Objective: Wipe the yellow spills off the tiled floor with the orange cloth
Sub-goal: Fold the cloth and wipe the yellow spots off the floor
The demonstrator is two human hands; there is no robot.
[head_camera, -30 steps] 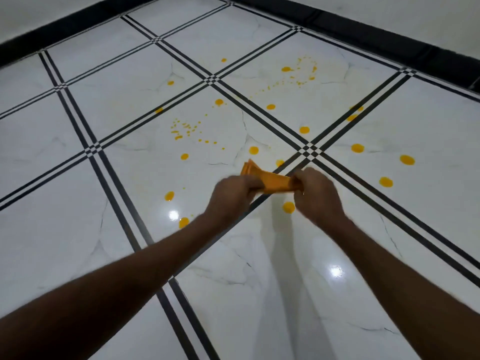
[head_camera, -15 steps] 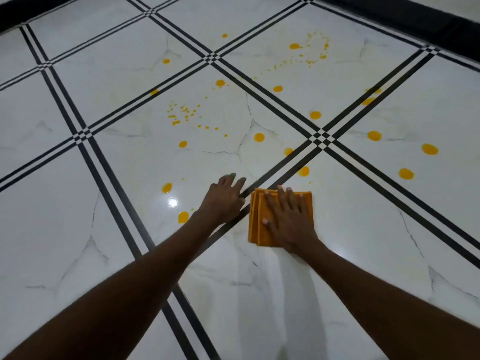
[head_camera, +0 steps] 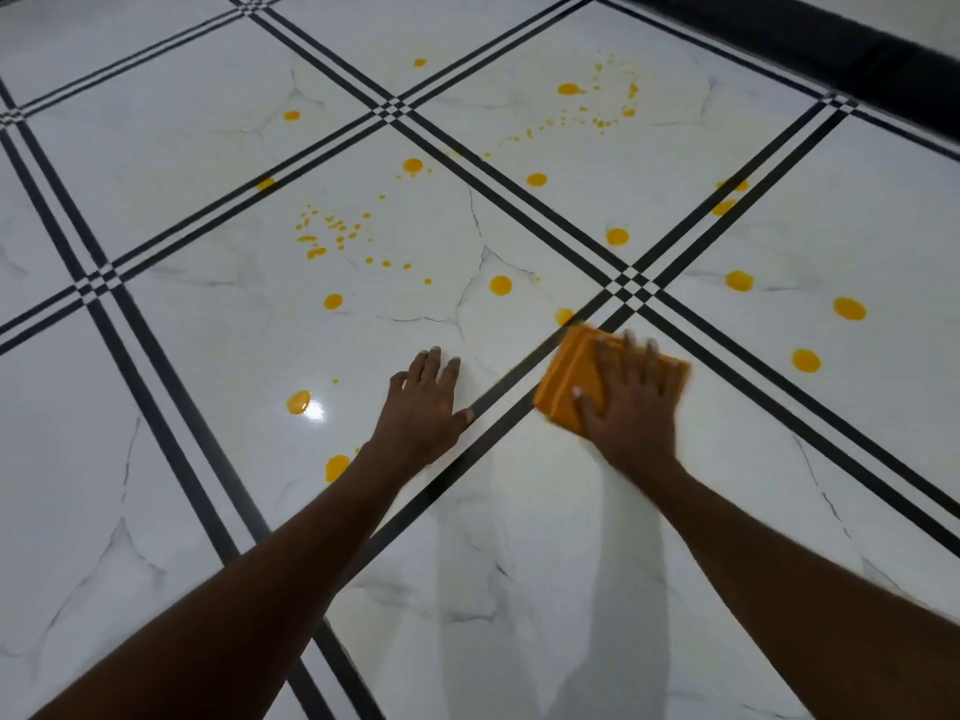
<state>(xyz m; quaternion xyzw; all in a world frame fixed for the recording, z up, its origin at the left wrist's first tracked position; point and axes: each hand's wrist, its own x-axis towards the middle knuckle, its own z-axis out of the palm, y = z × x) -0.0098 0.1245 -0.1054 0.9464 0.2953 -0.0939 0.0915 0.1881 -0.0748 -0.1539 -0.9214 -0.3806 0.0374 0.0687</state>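
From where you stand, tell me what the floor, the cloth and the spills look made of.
Floor: glossy marble-look tile, likely ceramic or stone; grey veins, light glare, black border strips.
Cloth: soft matte fabric, folded; layered edges show.
Spills: a thick opaque yellow liquid, perhaps paint or sauce; the drops keep round edges.

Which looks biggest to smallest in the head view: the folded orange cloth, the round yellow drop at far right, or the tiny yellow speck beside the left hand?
1. Folded orange cloth, partly hidden under the right hand.
2. Round yellow drop.
3. Tiny yellow speck, near the left hand.
The cloth lies nearer the camera, which exaggerates its lead.
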